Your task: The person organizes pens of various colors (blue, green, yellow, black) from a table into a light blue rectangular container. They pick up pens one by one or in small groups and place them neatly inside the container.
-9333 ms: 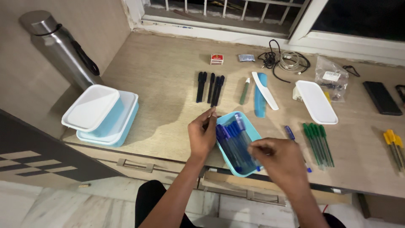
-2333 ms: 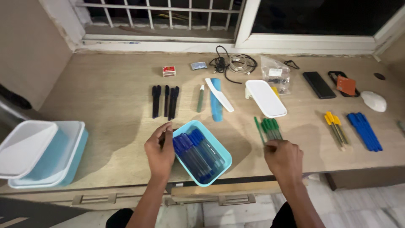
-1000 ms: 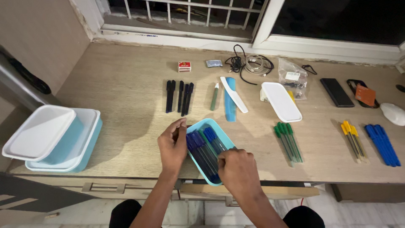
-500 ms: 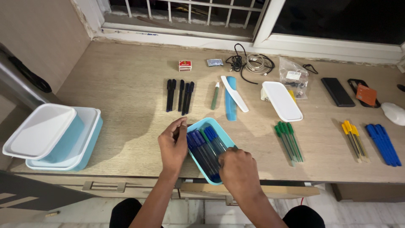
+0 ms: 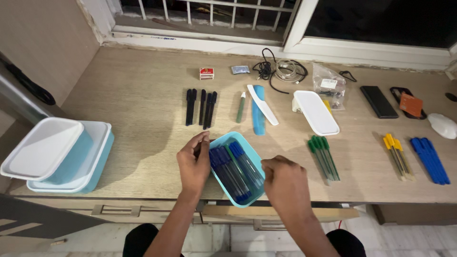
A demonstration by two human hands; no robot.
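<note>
1. Wood-grain table (image 5: 143, 95) under a barred window carries sorted groups of pens, with a small turquoise box (image 5: 236, 169) at its near edge.
2. Left hand (image 5: 193, 164) rests against the box's left wall, thumb and fingers curled on the rim and steadying it; it holds nothing else.
3. Right hand (image 5: 285, 183) hovers just off the box's right corner, fingers curled downward. Whether they pinch anything cannot be told from this view.
4. Inside the box lie blue pens (image 5: 228, 166) side by side, with one green pen (image 5: 236, 159) among them, all angled along the box's length.
5. Green pens (image 5: 323, 157) lie in a bunch to the right of the box, near the right hand; yellow pens (image 5: 397, 154) and more blue pens (image 5: 431, 159) lie farther right, black pens (image 5: 200, 107) beyond the box.
6. Judged from this, doing it well means keeping the left hand firm on the rim so the box does not slide off the edge, and laying each pen parallel to the others.
</note>
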